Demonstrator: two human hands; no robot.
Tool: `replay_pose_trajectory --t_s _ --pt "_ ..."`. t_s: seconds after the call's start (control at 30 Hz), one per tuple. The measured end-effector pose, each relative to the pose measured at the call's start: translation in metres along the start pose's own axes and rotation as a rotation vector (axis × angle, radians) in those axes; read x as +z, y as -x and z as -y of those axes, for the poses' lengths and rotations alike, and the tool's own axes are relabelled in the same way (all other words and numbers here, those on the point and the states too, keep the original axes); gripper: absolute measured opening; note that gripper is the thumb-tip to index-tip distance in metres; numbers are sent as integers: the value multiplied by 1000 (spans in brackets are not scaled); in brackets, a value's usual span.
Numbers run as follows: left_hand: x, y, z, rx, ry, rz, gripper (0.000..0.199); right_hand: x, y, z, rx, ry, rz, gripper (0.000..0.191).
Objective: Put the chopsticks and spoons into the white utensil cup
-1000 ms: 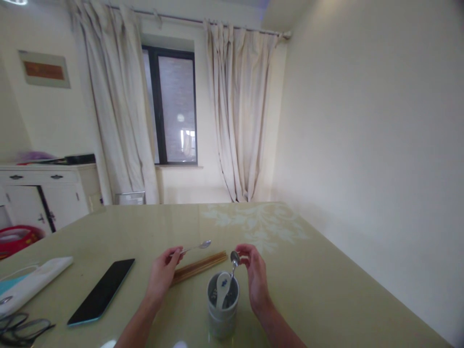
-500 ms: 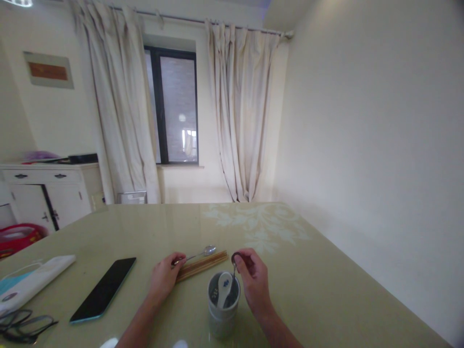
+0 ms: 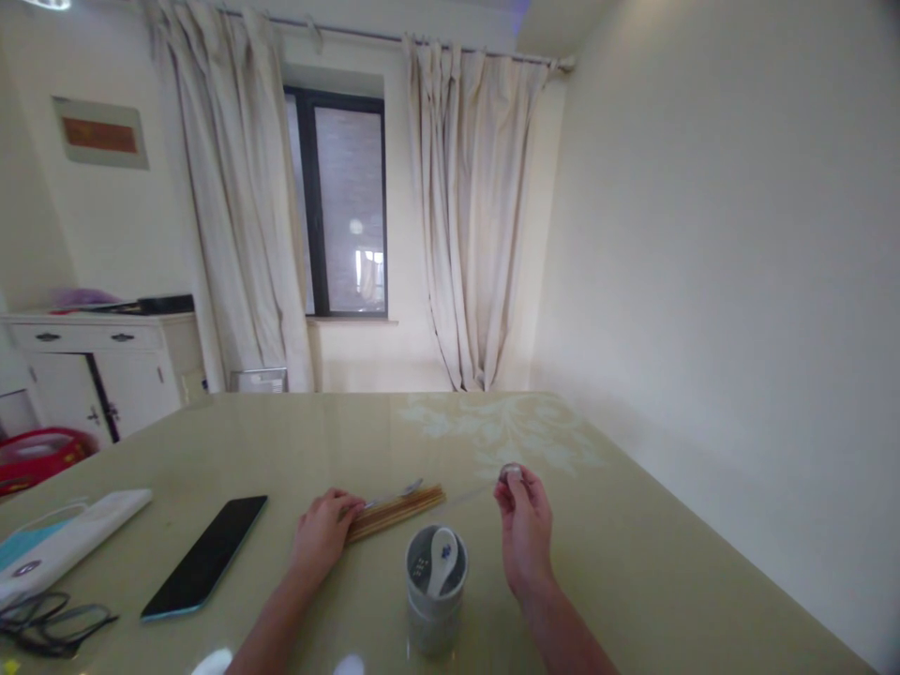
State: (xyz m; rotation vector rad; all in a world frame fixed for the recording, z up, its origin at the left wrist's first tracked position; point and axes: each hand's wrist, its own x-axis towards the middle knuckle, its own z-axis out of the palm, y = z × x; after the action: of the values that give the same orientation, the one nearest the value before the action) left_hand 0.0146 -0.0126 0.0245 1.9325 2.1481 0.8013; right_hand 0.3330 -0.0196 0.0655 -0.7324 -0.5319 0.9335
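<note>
My left hand [image 3: 327, 530] is closed on the handle end of a metal spoon [image 3: 394, 494], whose bowl points away to the right. Beside that spoon, partly under my fingers, lies a bundle of wooden chopsticks [image 3: 400, 514] on the table. My right hand [image 3: 524, 516] pinches a second spoon [image 3: 511, 472] by its round bowl; the thin handle is smeared by motion and points left toward the chopsticks. Between my hands stands a grey utensil holder [image 3: 434, 619] with drain holes inside. A white ceramic spoon [image 3: 442, 561] with a blue mark leans upright in it.
A green glass-topped table [image 3: 337, 431] fills the foreground. On its left lie a black phone [image 3: 207, 555], a white box-like object [image 3: 91, 534] and black-framed glasses [image 3: 52, 623]. A wall [image 3: 731, 375] borders the right side. Behind stand a white cabinet [image 3: 133, 375] and curtains [image 3: 478, 216].
My right hand has drawn its spoon out of the holder and moved right and slightly up. The spoon under my left hand has turned a little, its bowl now seen more edge-on.
</note>
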Motion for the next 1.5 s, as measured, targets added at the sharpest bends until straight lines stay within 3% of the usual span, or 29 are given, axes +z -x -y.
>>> replay_pose_trajectory --t_s 0.17,0.33,0.47,0.6,0.73,0.93,1.07,1.5 --pt "0 0 -7 37 14 -51 41 -4 5 -24 138 29 79 41" --pt "6 12 -37 317 219 -232 48 0 14 -31 174 95 199 35" --pt "11 26 -60 490 188 -134 43 3 21 -36 238 104 249 35" --pt "11 30 -64 546 94 1 45 5 24 -38 332 98 264 37" --pt "4 24 -56 466 33 17 51 5 26 -32 347 120 295 45" --pt "-12 8 -26 200 -82 -123 44 4 26 -13 244 212 385 59" --pt "-9 5 -11 85 -202 -160 46 5 28 -3 220 212 492 60" --pt "1 2 -4 11 -208 -58 43 4 32 19 216 361 781 47"
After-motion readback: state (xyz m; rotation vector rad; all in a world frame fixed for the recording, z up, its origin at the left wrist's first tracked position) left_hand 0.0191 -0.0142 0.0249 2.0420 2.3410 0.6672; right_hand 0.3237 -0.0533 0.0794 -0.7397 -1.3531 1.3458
